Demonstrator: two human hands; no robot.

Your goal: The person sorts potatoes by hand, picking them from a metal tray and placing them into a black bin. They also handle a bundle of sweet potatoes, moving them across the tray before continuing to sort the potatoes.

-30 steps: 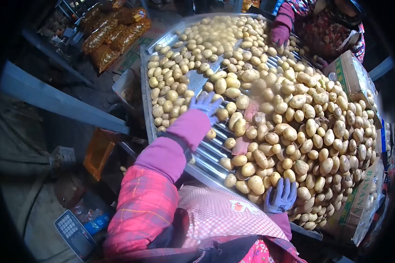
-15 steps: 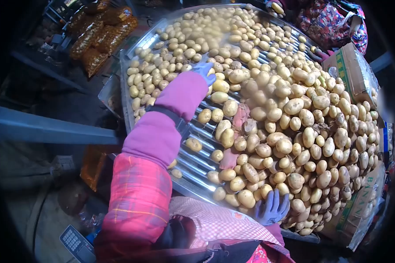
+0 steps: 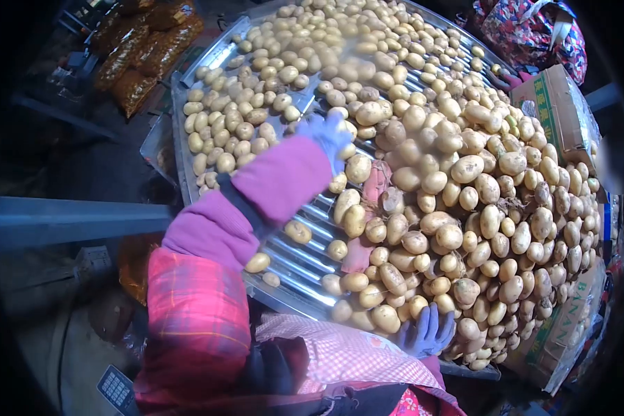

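My left hand [image 3: 326, 139], in a pale purple glove, reaches over the ribbed metal sorting table [image 3: 295, 258] among the potatoes. Motion smears its fingers, and whether they grip a potato does not show. Pale potatoes lie right beside it, one [image 3: 358, 168] just below its fingertips. My right hand [image 3: 426, 333], gloved alike, rests at the near edge of the big potato heap [image 3: 489, 218]. Its fingers are spread and touch potatoes there, holding none. A reddish-pink cloth or bag piece [image 3: 359, 254] lies partly under potatoes between the hands.
Cardboard boxes [image 3: 553, 114] stand along the right side, one marked BANAN [image 3: 568, 326]. Filled net sacks [image 3: 145, 59] are stacked at the upper left. A metal beam [image 3: 83, 220] runs in from the left. Another person's gloved hand [image 3: 513, 80] is at the far right edge.
My left hand has drawn slightly nearer over the slats, and a bare strip shows where it was. My right hand stays at the heap's edge. The view has shifted slightly.
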